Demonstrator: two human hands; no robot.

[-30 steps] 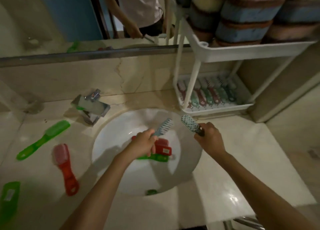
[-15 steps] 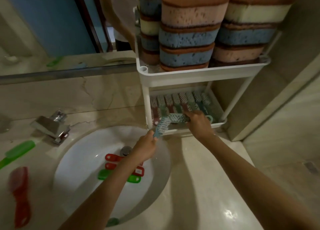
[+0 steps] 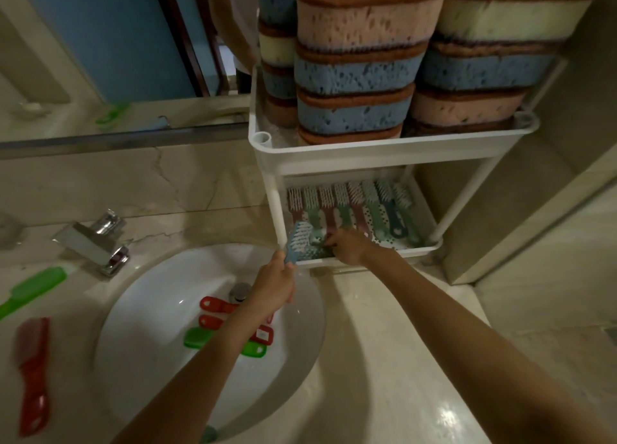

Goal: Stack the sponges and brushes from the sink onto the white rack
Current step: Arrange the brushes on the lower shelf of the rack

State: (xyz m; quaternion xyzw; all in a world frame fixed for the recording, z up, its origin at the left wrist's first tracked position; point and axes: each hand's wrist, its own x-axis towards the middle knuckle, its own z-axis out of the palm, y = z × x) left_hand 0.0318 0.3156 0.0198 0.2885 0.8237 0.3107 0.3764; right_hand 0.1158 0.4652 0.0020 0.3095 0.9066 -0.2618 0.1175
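Note:
My left hand (image 3: 275, 283) grips the handle of a light blue brush (image 3: 298, 241), held up at the front left corner of the white rack (image 3: 367, 151). My right hand (image 3: 347, 246) reaches into the lower shelf and holds a dotted green brush (image 3: 317, 251) at the shelf's front edge. A row of several brushes (image 3: 350, 206) lies on that shelf. Stacked sponges (image 3: 357, 66) fill the top shelf. In the white sink (image 3: 140, 350) lie two red brushes (image 3: 217, 313) and a green one (image 3: 200, 338), partly under my left arm.
A chrome tap (image 3: 95, 243) stands behind the sink. On the counter at the left lie a green brush (image 3: 31, 290) and a red brush (image 3: 31, 373). A mirror (image 3: 100, 43) runs along the back. A wall corner stands right of the rack.
Both hands have carried their brushes from above the sink over to the rack. My right hand has gone lower into the bottom shelf; my left hand has risen to the shelf's corner.

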